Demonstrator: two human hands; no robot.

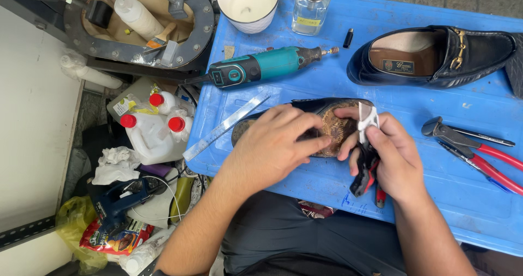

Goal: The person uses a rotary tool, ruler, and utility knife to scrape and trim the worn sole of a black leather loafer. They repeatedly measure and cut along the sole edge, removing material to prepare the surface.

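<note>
Upturned black shoe (321,124), worn sole up, near front edge of blue table (414,112). Left hand (272,145) pressed flat on sole; right hand (392,153) grasping red-handled cutter (366,170) and white strip (368,117). Beside: rotary tool (261,66), steel ruler (226,126), black loafer (436,55), pincers (474,148).

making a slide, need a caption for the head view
Left hand steadies an upturned shoe on a blue table; right hand holds a cutter.

both hands (275,148) (395,156) on upturned shoe sole (335,126)
</note>
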